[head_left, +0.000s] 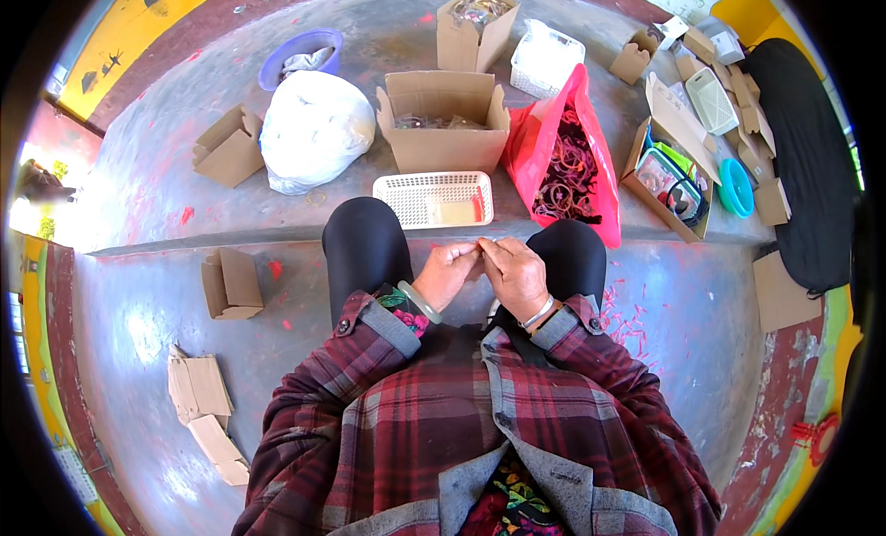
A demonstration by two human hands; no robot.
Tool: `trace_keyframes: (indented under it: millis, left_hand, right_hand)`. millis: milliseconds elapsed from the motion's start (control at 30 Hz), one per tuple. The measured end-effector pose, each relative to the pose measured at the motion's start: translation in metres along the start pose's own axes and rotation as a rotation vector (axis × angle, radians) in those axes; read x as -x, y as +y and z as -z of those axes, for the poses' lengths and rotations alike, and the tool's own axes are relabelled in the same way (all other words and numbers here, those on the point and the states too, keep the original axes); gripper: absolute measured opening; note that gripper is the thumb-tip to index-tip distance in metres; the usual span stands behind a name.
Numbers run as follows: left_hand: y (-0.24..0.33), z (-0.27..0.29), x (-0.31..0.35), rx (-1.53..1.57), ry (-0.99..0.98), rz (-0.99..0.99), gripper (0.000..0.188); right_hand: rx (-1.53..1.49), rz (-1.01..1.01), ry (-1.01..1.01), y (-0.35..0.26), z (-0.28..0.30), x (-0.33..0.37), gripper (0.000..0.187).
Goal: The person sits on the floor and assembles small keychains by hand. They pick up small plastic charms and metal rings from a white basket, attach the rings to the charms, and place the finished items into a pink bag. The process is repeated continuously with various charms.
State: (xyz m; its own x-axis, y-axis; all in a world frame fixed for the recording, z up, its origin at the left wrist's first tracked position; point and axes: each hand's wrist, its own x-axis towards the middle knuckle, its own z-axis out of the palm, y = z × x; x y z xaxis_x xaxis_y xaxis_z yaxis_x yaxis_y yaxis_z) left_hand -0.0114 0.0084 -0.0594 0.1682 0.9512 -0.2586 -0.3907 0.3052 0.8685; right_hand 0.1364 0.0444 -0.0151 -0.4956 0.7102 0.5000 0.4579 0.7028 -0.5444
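My left hand [447, 275] and my right hand [514, 276] meet between my knees, fingertips pinched together. Whatever they hold, if anything, is too small or hidden to make out. Just beyond them lies a white perforated plastic basket [392, 202] with a flat yellowish piece [459, 213] and a small red item [478, 207] inside. Past my right knee stands a bright pink-red bag [604, 199], its mouth wide and full of dark, purple and pink looped strands [572, 167]. Behind the basket is a cardboard box [443, 148] with clear plastic-looking contents.
A stuffed white bag [317, 130], a purple basin [269, 72] and small cartons [231, 282] are at left. A white basket [549, 61], a filled carton [637, 158] and a teal basket [736, 187] are at right. A step edge [231, 241] crosses the floor; red scraps [629, 328] lie about.
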Motion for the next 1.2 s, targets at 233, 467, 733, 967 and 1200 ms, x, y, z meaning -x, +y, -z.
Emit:
trace_keyframes:
  millis: [233, 467, 733, 967, 1200]
  left_hand:
    - [0.006, -0.007, 0.004, -0.269, 0.069, -0.159, 0.024]
    - [0.003, -0.003, 0.0, -0.524, 0.08, -0.131, 0.023]
    - [0.007, -0.006, 0.003, -0.72, 0.071, -0.174, 0.023]
    - [0.003, -0.004, 0.003, -0.835, 0.057, -0.239, 0.023]
    - [0.006, -0.007, 0.004, -0.895, 0.066, -0.296, 0.02]
  right_hand:
    - [-0.038, -0.046, 0.0, 0.003, -0.002, 0.002, 0.022]
    - [0.097, 0.069, 0.043, -0.003, 0.007, -0.001, 0.017]
    - [0.189, 0.079, 0.021, 0.003, -0.001, 0.005, 0.012]
    - [0.185, 0.052, -0.021, 0.002, -0.001, 0.005, 0.004]
    - [0.139, 0.018, 0.005, 0.001, -0.002, 0.004, 0.003]
